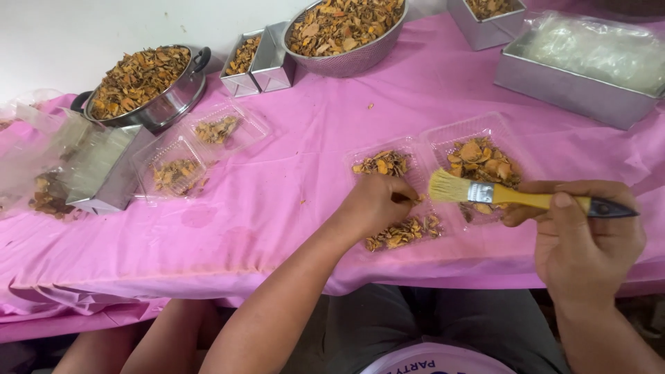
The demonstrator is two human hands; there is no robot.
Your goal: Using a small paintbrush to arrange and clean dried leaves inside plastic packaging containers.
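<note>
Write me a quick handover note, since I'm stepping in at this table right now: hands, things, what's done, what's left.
Right hand: grip shut on the yellow-handled brush, bristles over the open clear clamshell tray.
Left hand: resting in the tray's near half, fingers on the dried orange-brown pieces.
Done: both tray halves hold pieces; a second clamshell to the left holds a little.
Left: tray unclosed; pot and colander are full; crumbs lie on the pink cloth.
</note>
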